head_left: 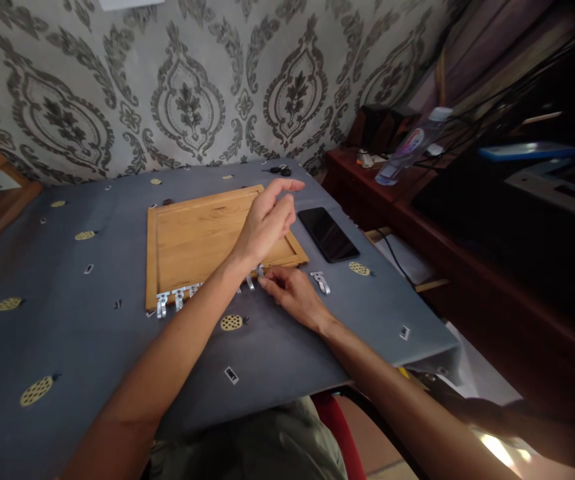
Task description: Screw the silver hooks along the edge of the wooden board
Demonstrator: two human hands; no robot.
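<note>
A framed wooden board (pixel 202 230) lies on the cloth-covered table, with a row of silver metal hooks (pixel 178 297) along its near edge. My left hand (pixel 270 217) is raised over the board's right part, one finger stretched out and the others loosely bent, nothing visible in it. Its forearm covers the middle of the hook row. At the near edge, the thumb and fingers of my right hand (pixel 292 290) pinch a metal hook (pixel 260 271) at the right end of that row. A loose hook (pixel 320 283) rests on the cloth right of this hand.
Right of the board lies a black phone (pixel 329 233). Keys (pixel 283 171) sit near the back edge. The blue-grey tablecloth (pixel 117 373) has a pineapple print. On the dark red desk (pixel 402 200) to the right, a plastic bottle (pixel 414 147) leans at a tilt.
</note>
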